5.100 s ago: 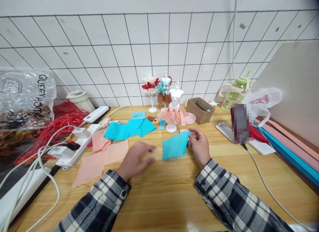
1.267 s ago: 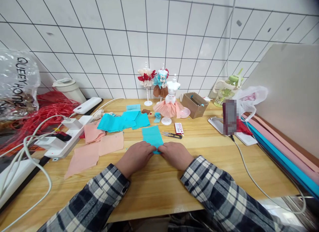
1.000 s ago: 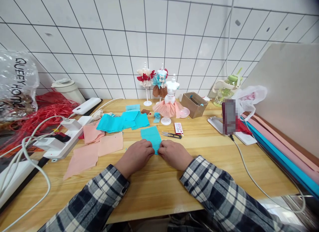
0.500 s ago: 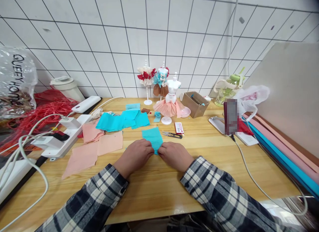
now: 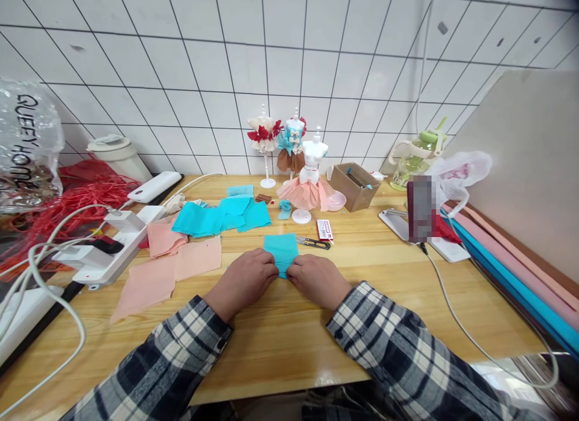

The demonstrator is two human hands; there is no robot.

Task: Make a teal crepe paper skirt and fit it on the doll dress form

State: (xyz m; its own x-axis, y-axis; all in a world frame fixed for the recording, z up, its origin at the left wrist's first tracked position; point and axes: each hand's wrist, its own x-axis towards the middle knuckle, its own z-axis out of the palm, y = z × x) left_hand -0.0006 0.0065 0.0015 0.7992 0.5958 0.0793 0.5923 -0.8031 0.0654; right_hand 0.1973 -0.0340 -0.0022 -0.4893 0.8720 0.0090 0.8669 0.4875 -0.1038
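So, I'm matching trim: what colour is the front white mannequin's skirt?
The gathered skirt is peach, clearest in head view.

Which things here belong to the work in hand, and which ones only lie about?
Work in hand:
- turquoise sheet, held by left hand and right hand
- probably thread snips, peach-skirted mannequin

Apparently just lying about:
- power strip
- green-lidded bottle
- white-lidded cup

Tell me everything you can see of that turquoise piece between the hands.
The turquoise piece is thin, roughly four-sided and lightly creased, perhaps crepe paper or cloth. It lies on the wooden table, the left hand and right hand holding its near end. The snips reach its right edge; whether they touch is unclear.
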